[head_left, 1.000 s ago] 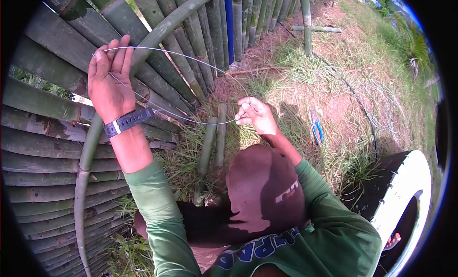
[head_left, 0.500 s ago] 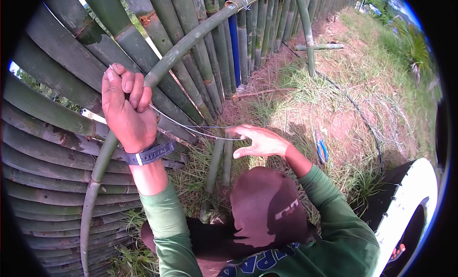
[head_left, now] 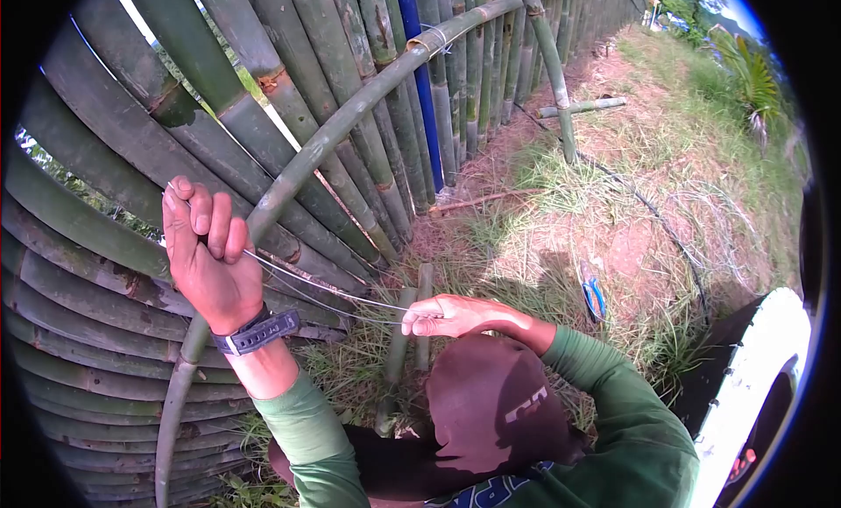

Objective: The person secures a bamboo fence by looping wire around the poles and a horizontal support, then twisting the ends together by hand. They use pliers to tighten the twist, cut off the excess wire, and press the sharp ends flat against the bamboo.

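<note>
Thin metal wire [head_left: 324, 291] runs in two strands between my hands, in front of the upright bamboo fence [head_left: 350, 123]. My left hand [head_left: 210, 254], wearing a dark watch, is raised beside the bamboo rail [head_left: 289, 179], palm towards me. Its thumb and forefinger pinch the wire, a short end poking out above them. Lower and to the right, my right hand [head_left: 429, 315] has its fingers pressed together on the far part of the wire. Where the strands cross the left palm is partly hidden.
Blue-handled pliers [head_left: 593, 296] lie on the grass to the right. Beyond them are a black cable [head_left: 653, 208] and tangled wire [head_left: 714, 223]. A bamboo prop [head_left: 550, 70] slants to the ground. Brown cloth [head_left: 495, 394] bulges up below my hands.
My right hand has moved down and slightly left, its spread fingers closing on the wire. My left hand appears lower and further left, still pinching the wire. The view has shifted slightly.
</note>
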`<state>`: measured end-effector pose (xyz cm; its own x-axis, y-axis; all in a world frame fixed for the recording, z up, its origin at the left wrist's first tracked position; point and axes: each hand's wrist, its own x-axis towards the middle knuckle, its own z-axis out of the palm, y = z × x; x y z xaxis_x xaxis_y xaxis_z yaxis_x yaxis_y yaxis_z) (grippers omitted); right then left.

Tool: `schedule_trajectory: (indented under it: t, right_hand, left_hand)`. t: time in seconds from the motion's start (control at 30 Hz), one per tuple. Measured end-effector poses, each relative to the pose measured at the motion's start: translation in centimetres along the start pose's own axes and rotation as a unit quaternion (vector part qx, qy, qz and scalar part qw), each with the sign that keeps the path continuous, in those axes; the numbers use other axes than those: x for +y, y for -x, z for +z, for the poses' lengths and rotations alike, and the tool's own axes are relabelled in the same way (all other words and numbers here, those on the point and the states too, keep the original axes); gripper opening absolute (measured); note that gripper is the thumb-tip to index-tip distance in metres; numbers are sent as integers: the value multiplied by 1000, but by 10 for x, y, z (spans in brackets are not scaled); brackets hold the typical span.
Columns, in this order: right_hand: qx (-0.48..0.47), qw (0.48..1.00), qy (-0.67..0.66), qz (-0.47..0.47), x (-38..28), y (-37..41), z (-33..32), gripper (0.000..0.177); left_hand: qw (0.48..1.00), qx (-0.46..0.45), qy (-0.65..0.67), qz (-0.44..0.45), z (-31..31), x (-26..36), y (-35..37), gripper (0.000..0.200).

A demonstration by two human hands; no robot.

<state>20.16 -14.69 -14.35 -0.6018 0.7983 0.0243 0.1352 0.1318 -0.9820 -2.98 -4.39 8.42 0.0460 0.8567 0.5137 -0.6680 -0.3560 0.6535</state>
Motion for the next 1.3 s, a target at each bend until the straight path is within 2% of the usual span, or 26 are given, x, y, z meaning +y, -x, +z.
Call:
schedule_trajectory:
  t: [0.03, 0.1, 0.2, 0.23, 0.3, 0.37, 0.4, 0.43, 0.5, 0.53, 0.57, 0.63, 0.7, 0.77, 0.83, 0.87, 0.9, 0.93, 0.97, 1.03, 1.07, 1.13, 1.17, 1.23, 1.27, 1.3]
  right_hand:
    - [1, 1000, 1, 2, 4, 3, 2, 57]
    - [83, 991, 37, 98, 11, 9, 5, 56]
    - [94, 990, 50, 95, 12, 22, -3, 57]
    - [93, 989, 70, 92, 12, 27, -9, 56]
    - [104, 994, 1, -21, 22, 44, -17, 48]
    - [86, 991, 58, 86, -6, 71, -35, 44]
    - [97, 990, 58, 82, -21, 84, -43, 43]
    - [108, 989, 60, 75, -30, 96, -52, 42]
    - [112, 986, 22, 119, -18, 126, -76, 45]
    - [144, 974, 21, 174, -9, 139, -87, 52]
    - [148, 974, 27, 170, -2, 151, -97, 52]
    - [227, 926, 107, 281, -2, 166, -109, 60]
    - [233, 913, 140, 303, -10, 167, -111, 63]
    - [237, 898, 176, 325, -28, 157, -113, 66]
    - [151, 942, 98, 282, -53, 135, -105, 59]
    - [154, 942, 99, 283, -61, 128, -104, 59]
    - [145, 954, 38, 261, -69, 120, -103, 57]
    - [135, 962, -23, 238, -76, 114, -103, 56]
    - [137, 962, -19, 235, -85, 110, -106, 56]
    - [98, 966, -11, 239, -98, 101, -106, 51]
    - [100, 959, -9, 265, -92, 94, -105, 46]
    - [101, 961, -12, 256, -91, 82, -102, 45]
    - [101, 963, -15, 250, -92, 77, -104, 43]
    - [120, 966, -11, 230, -93, 69, -105, 43]
    - [189, 964, -63, 175, -94, 66, -102, 41]
    - [256, 953, -115, 117, -96, 62, -99, 40]
  left_hand:
    - [1000, 1, 2, -1, -2, 1, 1, 18]
    - [1000, -8, -20, 13, -4, 4, 1, 18]
    - [997, 42, -58, 13, 6, -15, 6, 19]
    - [994, 71, -82, 15, 7, -22, 6, 20]
    - [995, 60, -74, 32, 2, -35, 4, 20]
    - [987, 95, -132, 23, 1, -46, 7, 22]
    - [994, 10, -102, -24, -29, -56, 3, 38]
    - [995, 6, -97, -23, -24, -62, 6, 38]
    - [959, 112, -233, -115, -2, -74, 16, 74]
    - [938, 88, -327, -74, 16, -72, 24, 100]
    - [866, 60, -497, -5, 19, -78, 28, 97]
    - [749, 16, -648, 136, 46, -82, 44, 92]
    - [750, -101, -624, 195, 65, -87, 55, 84]
    - [703, -375, -584, 157, 74, -103, 65, 82]
    - [673, -516, -522, 90, 70, -135, 84, 85]
    - [658, -527, -533, 68, 63, -148, 92, 85]
    - [643, -537, -544, 45, 55, -158, 100, 85]
    - [622, -533, -563, 107, 47, -163, 103, 63]
    - [621, -533, -564, 112, 39, -162, 105, 63]
    - [604, -534, -585, -90, 26, -149, 107, 39]
    - [603, -534, -586, -88, 20, -144, 110, 39]
    - [689, -494, -529, -43, 12, -131, 116, 22]
    - [691, -491, -529, -39, 10, -127, 119, 22]
    - [737, -414, -518, -133, 7, -120, 125, 20]
    - [758, -365, -519, -151, 10, -117, 129, 18]
    - [759, -363, -518, -151, 12, -113, 129, 18]
